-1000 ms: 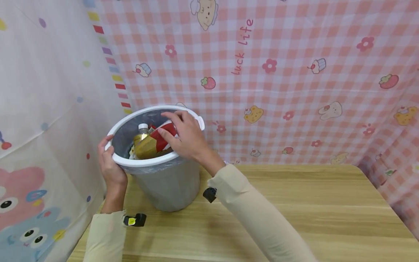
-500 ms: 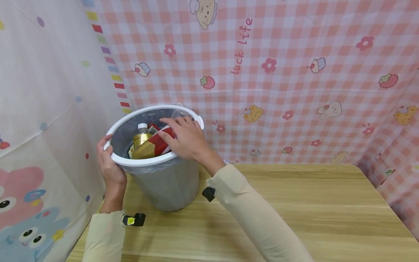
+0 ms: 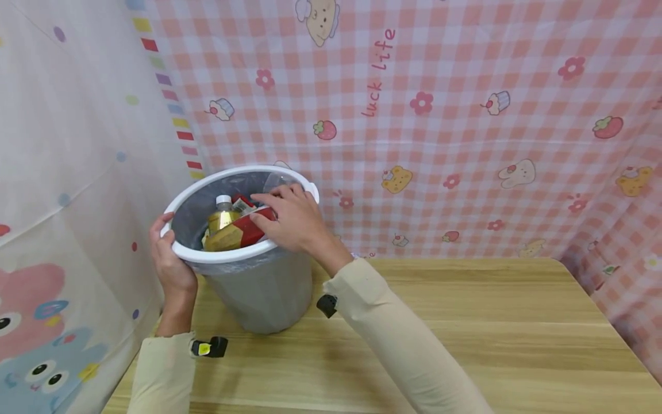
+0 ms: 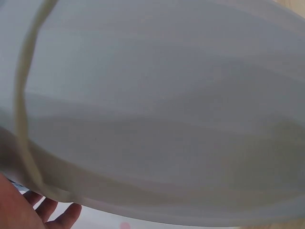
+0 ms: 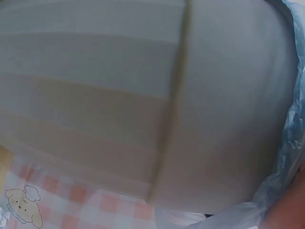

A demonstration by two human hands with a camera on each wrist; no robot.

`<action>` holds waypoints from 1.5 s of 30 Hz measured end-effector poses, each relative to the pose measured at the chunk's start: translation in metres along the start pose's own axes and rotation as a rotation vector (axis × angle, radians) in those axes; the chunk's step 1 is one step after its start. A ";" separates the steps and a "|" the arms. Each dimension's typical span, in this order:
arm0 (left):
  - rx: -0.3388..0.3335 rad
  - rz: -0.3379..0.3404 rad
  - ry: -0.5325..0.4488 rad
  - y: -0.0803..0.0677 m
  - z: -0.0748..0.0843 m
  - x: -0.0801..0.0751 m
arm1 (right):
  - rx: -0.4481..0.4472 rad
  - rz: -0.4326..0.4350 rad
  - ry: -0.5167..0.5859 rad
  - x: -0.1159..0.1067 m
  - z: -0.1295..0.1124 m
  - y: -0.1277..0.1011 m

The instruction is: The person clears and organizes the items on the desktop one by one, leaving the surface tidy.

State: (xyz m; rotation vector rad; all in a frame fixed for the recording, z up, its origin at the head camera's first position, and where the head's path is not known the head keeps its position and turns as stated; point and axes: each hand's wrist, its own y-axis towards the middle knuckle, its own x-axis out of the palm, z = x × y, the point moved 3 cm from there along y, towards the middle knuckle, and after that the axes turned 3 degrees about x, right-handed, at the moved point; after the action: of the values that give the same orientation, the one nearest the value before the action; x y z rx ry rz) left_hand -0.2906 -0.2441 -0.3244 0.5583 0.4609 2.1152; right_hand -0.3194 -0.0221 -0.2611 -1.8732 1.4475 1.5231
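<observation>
A grey trash bin [image 3: 266,299] with a white rim and a clear liner stands on the wooden table. My left hand [image 3: 173,261] grips the rim at its left side, fingers hooked over the edge; its fingertips also show low in the left wrist view. Over the right part of the opening, my right hand [image 3: 295,218] rests on a red-and-gold packet [image 3: 238,234], thumb and index finger extended, other fingers partly hidden. Beside the packet is a bottle [image 3: 223,213] with a white cap. The bin's ribbed outer wall [image 5: 95,95] fills most of the right wrist view.
The wooden table [image 3: 439,333] extends to the right of the bin. Behind it hangs a pink checked cloth [image 3: 439,138]; a white patterned cloth [image 3: 88,172] hangs close on the left. A clear plastic piece [image 3: 276,181] shows inside the bin near the far rim.
My right hand has sunk slightly into the bin, and the packet lies lower, showing more of the bottle and a clear plastic piece behind. My left hand keeps its grip on the rim.
</observation>
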 end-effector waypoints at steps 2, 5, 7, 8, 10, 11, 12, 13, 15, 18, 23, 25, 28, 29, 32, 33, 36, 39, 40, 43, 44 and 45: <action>0.002 0.001 -0.008 0.000 0.000 0.000 | 0.011 -0.015 -0.014 0.000 0.000 0.001; 0.000 -0.006 0.000 0.000 0.000 0.000 | 0.026 -0.043 -0.040 0.000 0.000 0.002; 0.000 -0.006 -0.006 0.000 0.001 0.000 | 0.032 -0.060 -0.053 -0.001 -0.001 0.003; 0.000 -0.004 -0.005 0.000 0.001 0.000 | 0.034 -0.067 -0.057 -0.001 -0.001 0.003; 0.000 0.001 -0.006 0.000 0.001 0.000 | 0.038 -0.075 -0.059 -0.001 -0.001 0.003; 0.001 0.006 -0.009 0.000 0.001 0.000 | 0.040 -0.078 -0.057 -0.001 -0.001 0.003; 0.004 0.010 -0.013 0.000 0.001 0.000 | 0.042 -0.079 -0.054 -0.001 -0.001 0.003; 0.006 0.013 -0.013 0.000 0.001 0.000 | 0.045 -0.078 -0.052 -0.001 -0.001 0.003; 0.009 0.015 -0.013 0.000 0.001 0.000 | 0.049 -0.074 -0.045 -0.001 -0.001 0.003; 0.006 0.006 -0.006 0.000 0.001 0.001 | 0.054 -0.066 -0.027 -0.001 -0.001 0.002; -0.001 -0.013 0.005 -0.001 0.002 0.001 | 0.063 -0.057 0.002 -0.001 0.001 0.001; -0.007 -0.023 0.007 -0.001 0.001 0.001 | 0.066 -0.054 0.007 0.000 0.001 0.002; -0.017 -0.036 0.006 -0.002 0.000 0.001 | 0.066 -0.043 0.017 0.000 0.001 0.002; -0.019 -0.039 0.006 -0.002 0.000 0.001 | 0.065 -0.037 0.024 0.000 0.002 0.002; -0.017 -0.029 -0.002 -0.001 0.000 0.001 | 0.064 -0.027 0.044 0.000 0.003 0.002; -0.017 -0.025 -0.002 -0.001 0.001 0.002 | 0.063 -0.023 0.050 0.000 0.003 0.002; -0.012 -0.009 -0.007 -0.001 0.002 0.002 | 0.061 -0.011 0.075 0.000 0.003 0.001; -0.008 -0.002 -0.008 0.000 0.003 0.002 | 0.057 0.010 0.107 -0.001 0.003 0.001; -0.006 -0.002 -0.009 0.000 0.003 0.001 | 0.056 0.018 0.120 -0.001 0.003 0.000; -0.008 -0.004 -0.004 -0.001 0.003 0.001 | 0.055 0.047 0.148 0.000 0.004 -0.001; -0.009 -0.003 -0.003 -0.001 0.003 0.001 | 0.052 0.058 0.159 0.000 0.004 -0.001; -0.010 -0.005 -0.001 -0.001 0.002 0.001 | 0.050 0.069 0.172 0.000 0.004 -0.002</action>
State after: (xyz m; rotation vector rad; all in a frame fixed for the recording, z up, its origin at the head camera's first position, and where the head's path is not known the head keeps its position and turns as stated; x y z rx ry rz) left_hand -0.2889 -0.2424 -0.3231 0.5521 0.4498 2.1113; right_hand -0.3201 -0.0180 -0.2637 -1.9850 1.6254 1.3707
